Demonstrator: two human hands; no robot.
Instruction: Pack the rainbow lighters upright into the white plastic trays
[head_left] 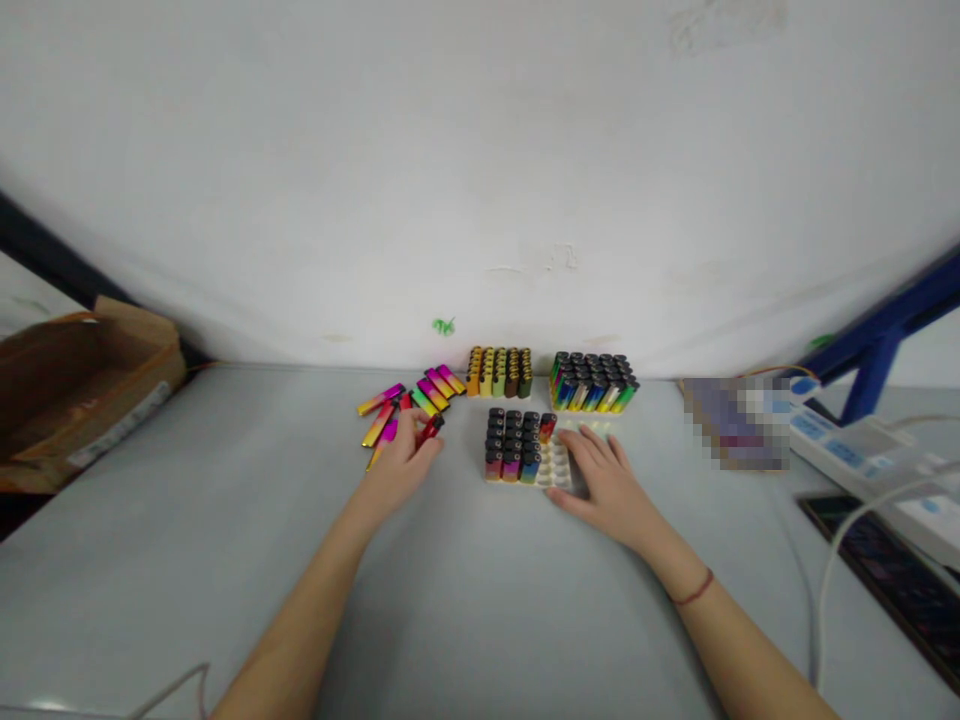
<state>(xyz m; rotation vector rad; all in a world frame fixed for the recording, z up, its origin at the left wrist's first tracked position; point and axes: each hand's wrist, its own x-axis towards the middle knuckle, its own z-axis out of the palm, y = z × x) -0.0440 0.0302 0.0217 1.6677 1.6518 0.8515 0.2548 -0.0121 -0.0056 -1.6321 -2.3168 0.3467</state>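
Two hands: both bare, reaching forward over a grey table (480,600), forearms entering from the near edge.
Right wrist: a thin red string (694,590) circles it.
Right hand (607,485): flat, fingers spread, lying on the bare right part of a white tray (556,470); it grips nothing.
Tray: its left part stands full of upright lighters (514,442) with black caps; one red lighter (547,427) stands at the row's end, just beside the right fingertips.
Left hand (401,462): fingers curled around a red lighter (430,429), lifted at the edge of a loose pile.
Loose pile (412,405): pink and yellow lighters lying flat, fanned out beyond the left hand.
Farther back: a yellow-brown block of lighters (499,372) and a darker, multicoloured block (592,382), both against the white wall (480,180).
Far left: an open cardboard box (82,390).
Far right: white devices with cables (862,450).
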